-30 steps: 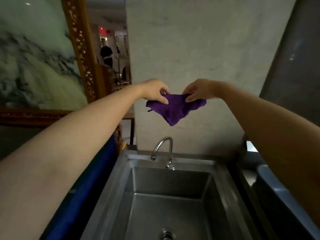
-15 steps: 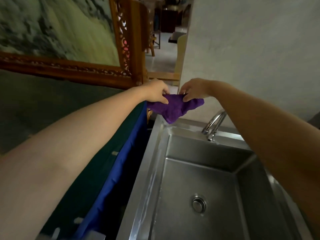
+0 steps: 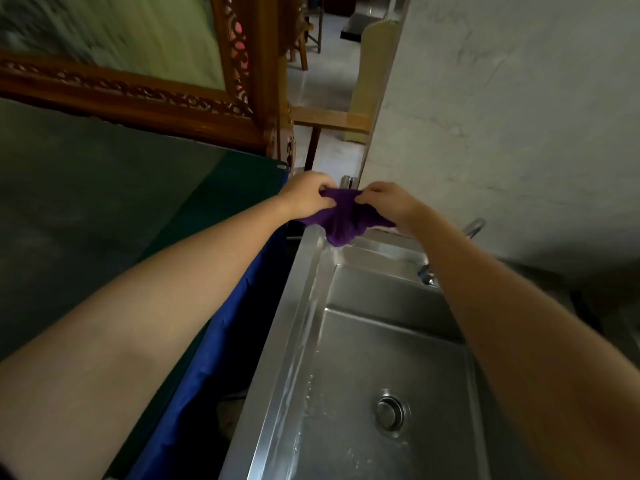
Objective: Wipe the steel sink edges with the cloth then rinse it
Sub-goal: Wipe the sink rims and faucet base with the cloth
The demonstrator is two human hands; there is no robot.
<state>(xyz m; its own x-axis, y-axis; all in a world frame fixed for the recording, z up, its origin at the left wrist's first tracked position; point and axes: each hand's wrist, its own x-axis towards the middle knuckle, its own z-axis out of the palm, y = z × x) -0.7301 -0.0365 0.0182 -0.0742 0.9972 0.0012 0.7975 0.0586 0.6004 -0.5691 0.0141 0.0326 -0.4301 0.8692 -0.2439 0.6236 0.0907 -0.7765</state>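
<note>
Both hands hold a purple cloth (image 3: 343,220) bunched between them over the far left corner of the steel sink (image 3: 294,323). My left hand (image 3: 306,195) pinches its left side and my right hand (image 3: 384,200) pinches its right side. The cloth's lowest fold hangs at the corner of the rim; I cannot tell whether it touches the steel. The left rim is wet and streaked. The drain (image 3: 389,412) lies in the basin bottom. The tap (image 3: 472,227) is mostly hidden behind my right forearm.
A dark green table with a blue cover edge (image 3: 239,323) stands right against the sink's left side. A carved wooden frame (image 3: 145,95) rises behind it. A pale plaster wall (image 3: 519,116) runs behind the sink. A doorway with chairs (image 3: 311,36) is far back.
Both hands have lowered the cloth from mid-air down to the sink's far left corner and bunched it closer together. My view has tipped further down and left.
</note>
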